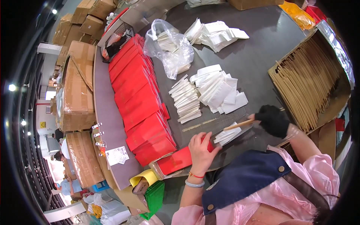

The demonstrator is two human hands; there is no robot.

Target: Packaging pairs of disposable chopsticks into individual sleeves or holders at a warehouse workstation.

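Note:
A red paper packet lies at the table's near edge, and my left hand grips its right end with bent fingers and thumb. Red shows between them. My right hand, in a black glove, is closed round a slim tan wooden stick. The stick points left toward the left hand, its tip apart from the packet. Beneath it lie several white paper slips, just right of my left fingers. Beyond my hands are a fanned pile of white packets and a stack of narrow white slips.
Overlapping red packets line the table's left side. A clear plastic bag and more white packets lie farther back. An open cardboard box of thin brown sticks stands right. Green packets sit below the near edge.

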